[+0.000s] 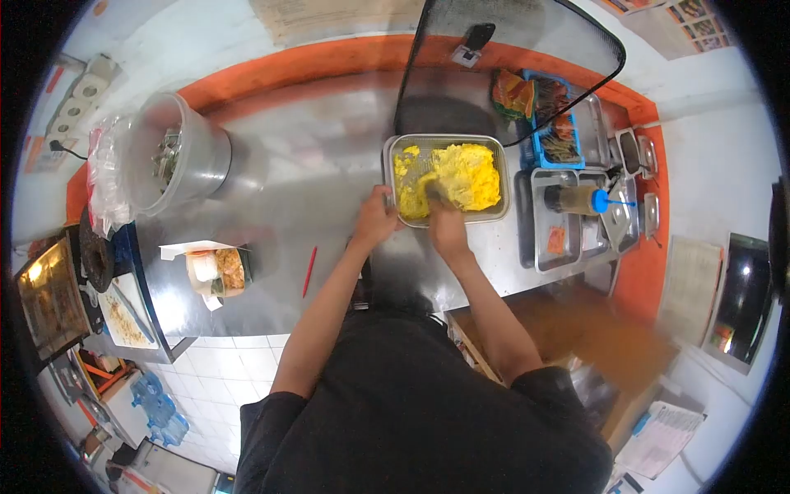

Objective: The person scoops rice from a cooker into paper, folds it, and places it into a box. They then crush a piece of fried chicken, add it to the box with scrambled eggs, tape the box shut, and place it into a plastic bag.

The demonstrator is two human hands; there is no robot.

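Note:
A metal tray holds a soft, crumbly yellow mass, heaped thickest at the right with smaller bits at the left. My left hand grips the tray's lower left corner. Over the tray's front rim reaches my right hand, its fingers closed and pointing down into the yellow mass. A small dark shape shows at those fingertips, but what they hold is not clear.
A black mesh cover stands behind the tray. At right are a blue basket, metal trays and a blue-capped bottle. Leftward lie a red pen, an open food box and a clear bucket.

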